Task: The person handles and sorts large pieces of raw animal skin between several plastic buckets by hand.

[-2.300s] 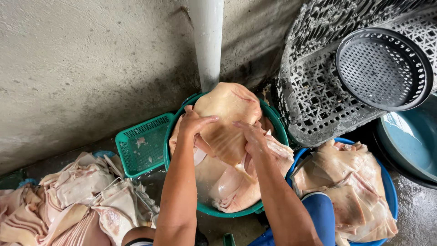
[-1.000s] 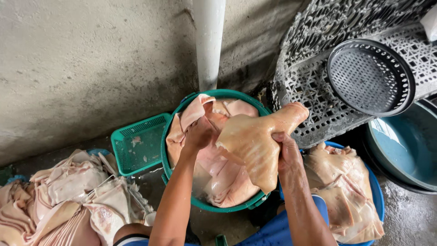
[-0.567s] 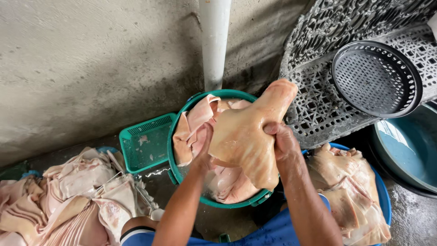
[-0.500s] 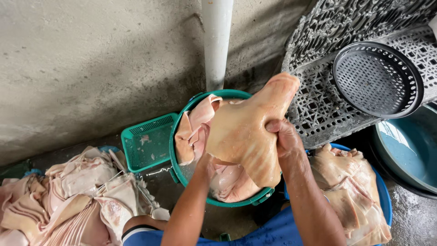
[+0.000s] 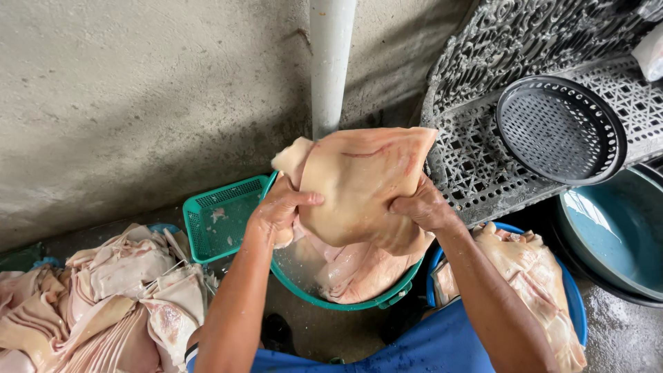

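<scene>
Both hands hold up one large sheet of pale pink raw pork skin (image 5: 359, 183) above a green round basin (image 5: 359, 302). My left hand (image 5: 280, 214) grips the sheet's left edge with the thumb across its face. My right hand (image 5: 421, 206) clutches its right edge. More wet skin pieces (image 5: 352, 266) lie in the basin beneath. The lifted sheet hides most of the basin's inside.
A heap of skin pieces (image 5: 97, 304) lies at the left. A small green mesh basket (image 5: 221, 217) sits beside the basin. A blue basin (image 5: 577, 311) with skin stands at the right, next to a teal tub (image 5: 615, 235). Grey ornate crates (image 5: 497, 103) carry a black sieve (image 5: 559, 128). A white pipe (image 5: 331, 62) runs down the concrete wall.
The skin sheet, earlier pressed down in the basin, has been lifted out and turned. My left hand has moved from beneath it up onto its left edge.
</scene>
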